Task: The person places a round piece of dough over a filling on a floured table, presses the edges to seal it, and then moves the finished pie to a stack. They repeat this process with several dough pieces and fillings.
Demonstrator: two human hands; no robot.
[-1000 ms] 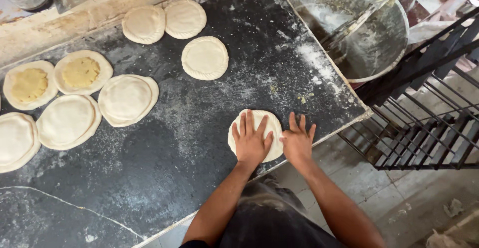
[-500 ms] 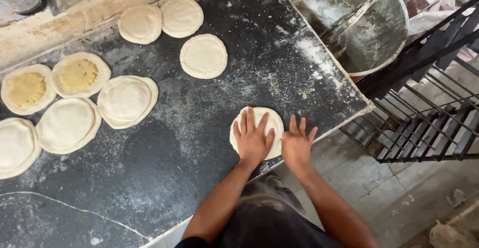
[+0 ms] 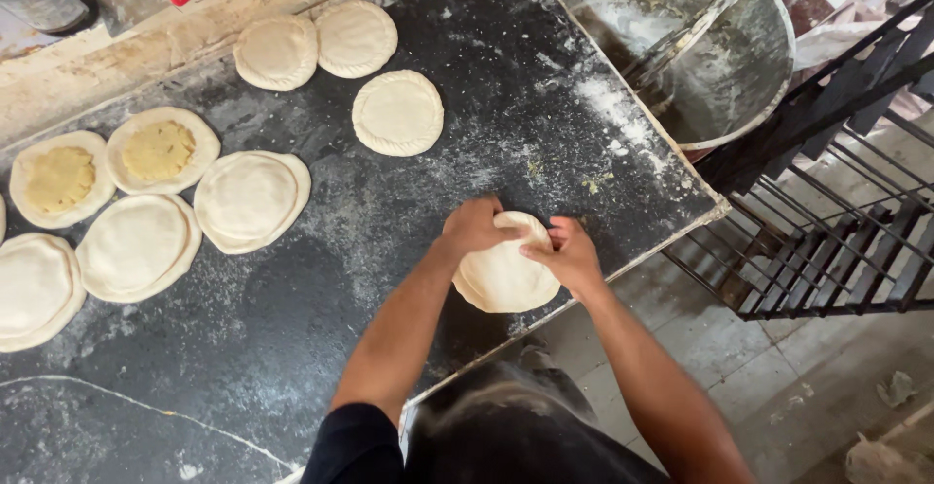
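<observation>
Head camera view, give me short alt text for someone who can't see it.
Two bare hands, left hand and right hand, pinch the far edge of a round dough disc on a dark floured worktop. More dough rounds lie to the left, two with yellow filling; a large metal bowl stands at the right.

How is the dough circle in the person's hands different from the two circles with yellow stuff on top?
The dough round in the hands is plain and pale on top, while the two open rounds show a yellow filling in the middle. The left hand and right hand pinch the held round at its far edge near the table's corner; the open rounds lie untouched at the far left. All are flat, round and floury.
</observation>
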